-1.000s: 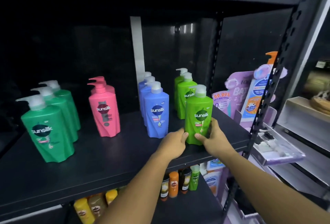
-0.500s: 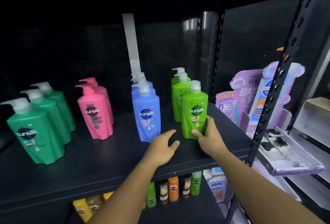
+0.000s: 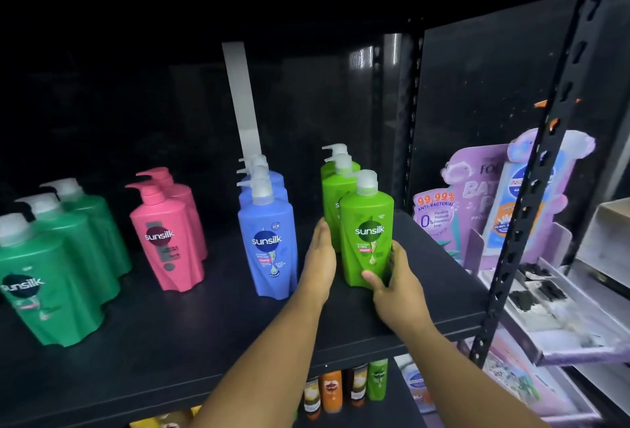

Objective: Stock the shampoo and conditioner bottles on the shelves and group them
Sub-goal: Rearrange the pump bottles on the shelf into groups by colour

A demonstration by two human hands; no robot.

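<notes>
Sunsilk pump bottles stand in colour rows on the black shelf point(image 3: 170, 342): three dark green bottles point(image 3: 51, 284) at the left, two pink bottles point(image 3: 167, 240), three blue bottles point(image 3: 267, 243) and three lime green bottles. My right hand point(image 3: 392, 281) grips the base of the front lime green bottle point(image 3: 368, 223), thumb across its front. It stands upright, close against the two lime bottles point(image 3: 335, 185) behind it. My left hand point(image 3: 320, 257) reaches with straight fingers into the gap between the blue row and the lime row, beside that bottle's left side.
A black shelf upright point(image 3: 531, 206) stands at the right, with a purple cardboard soap display point(image 3: 477, 196) and its tray point(image 3: 562, 318) beyond it. Small bottles point(image 3: 344, 390) line the lower shelf. A white strip point(image 3: 242, 97) rises behind the blue row.
The front lime bottle has gone back, close against the lime row. My left hand let go of it, dropped onto the shelf, then rose flat beside it. My right hand kept its grip.
</notes>
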